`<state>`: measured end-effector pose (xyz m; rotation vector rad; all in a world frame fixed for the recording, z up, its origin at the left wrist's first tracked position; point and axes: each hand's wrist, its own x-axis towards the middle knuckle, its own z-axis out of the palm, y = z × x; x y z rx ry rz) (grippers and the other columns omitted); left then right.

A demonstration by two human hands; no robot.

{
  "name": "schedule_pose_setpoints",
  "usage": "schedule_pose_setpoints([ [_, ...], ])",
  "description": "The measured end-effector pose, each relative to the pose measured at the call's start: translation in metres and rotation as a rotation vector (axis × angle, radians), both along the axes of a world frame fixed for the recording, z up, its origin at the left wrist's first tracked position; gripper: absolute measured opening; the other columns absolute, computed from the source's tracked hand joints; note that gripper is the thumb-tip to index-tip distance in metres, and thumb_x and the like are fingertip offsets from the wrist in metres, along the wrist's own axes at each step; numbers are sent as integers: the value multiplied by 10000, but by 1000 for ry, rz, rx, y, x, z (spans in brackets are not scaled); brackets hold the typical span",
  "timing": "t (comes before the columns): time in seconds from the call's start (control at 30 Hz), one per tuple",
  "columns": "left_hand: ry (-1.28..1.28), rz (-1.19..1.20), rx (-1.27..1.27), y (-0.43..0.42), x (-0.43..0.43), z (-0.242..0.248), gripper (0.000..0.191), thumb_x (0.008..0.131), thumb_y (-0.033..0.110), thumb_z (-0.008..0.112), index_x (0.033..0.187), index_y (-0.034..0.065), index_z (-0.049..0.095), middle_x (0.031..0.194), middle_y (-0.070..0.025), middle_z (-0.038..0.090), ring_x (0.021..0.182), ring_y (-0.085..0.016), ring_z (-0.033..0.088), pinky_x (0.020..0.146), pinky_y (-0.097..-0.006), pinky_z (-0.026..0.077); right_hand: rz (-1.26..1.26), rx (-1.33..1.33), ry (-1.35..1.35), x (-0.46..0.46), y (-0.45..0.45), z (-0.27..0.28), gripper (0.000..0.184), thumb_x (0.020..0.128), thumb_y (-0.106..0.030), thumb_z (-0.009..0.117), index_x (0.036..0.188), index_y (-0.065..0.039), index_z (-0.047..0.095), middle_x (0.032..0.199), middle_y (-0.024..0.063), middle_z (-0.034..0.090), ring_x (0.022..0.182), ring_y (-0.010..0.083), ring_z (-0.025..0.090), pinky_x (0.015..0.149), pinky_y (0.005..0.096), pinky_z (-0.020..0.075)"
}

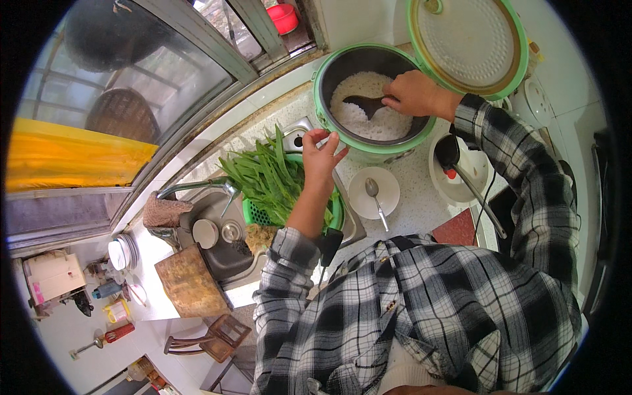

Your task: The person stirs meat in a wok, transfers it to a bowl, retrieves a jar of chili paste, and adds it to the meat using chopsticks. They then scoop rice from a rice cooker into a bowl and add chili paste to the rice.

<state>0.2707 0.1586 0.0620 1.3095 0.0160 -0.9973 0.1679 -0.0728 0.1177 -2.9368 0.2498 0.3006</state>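
Note:
My right hand (412, 95) reaches into the green rice cooker (323, 116) and grips a dark rice paddle (368, 104). The paddle's blade is in the white rice (368, 126), which is loosened into clumps around it. At the cooker's near left rim is my left hand (321, 158), its fingers bent and partly spread; whether they grip the rim is not plain. The cooker's lid (466, 44) is raised at the back right. In front of the cooker stands a white bowl (358, 202) with a metal spoon (374, 195) in it.
Green leafy vegetables (266, 175) fill a green colander (254, 212) over the sink (217, 256), below my left forearm. On the right, a ladle (449, 150) rests across another white bowl (437, 180). A cutting board (192, 281) leans by the sink near a faucet (197, 185).

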Motion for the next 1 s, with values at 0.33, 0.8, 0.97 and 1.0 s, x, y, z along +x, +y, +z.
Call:
schedule_pose_setpoints([
  [0.33,-28,23,16,-1,-2,-2,298,869,120,620,1073,77,407,1091,-61,430,967,-178,498,774,-398,554,208,-157,-180,1,4,35,226,823,-250,591,716,-51,587,586,148,578,597,351,587,557,460,447],
  [0.8,-4,32,6,-1,-2,-4,329,864,127,632,1088,72,397,1124,-81,421,991,-194,495,783,-402,556,279,-256,-163,0,12,43,120,696,-163,634,672,-46,650,599,152,607,610,328,631,569,419,494],
  [0.97,-3,39,10,-1,-2,-3,336,859,130,641,1088,71,403,1118,-82,421,991,-194,495,787,-401,556,296,-205,-69,-5,21,43,138,710,-179,641,686,-48,678,637,151,630,637,329,637,589,410,503],
  [1.0,-3,38,8,-1,-2,-3,339,858,131,643,1090,71,403,1119,-83,421,991,-194,495,788,-401,555,239,-202,-89,-6,17,44,136,717,-178,638,686,-51,678,637,148,632,635,325,638,588,405,504],
])
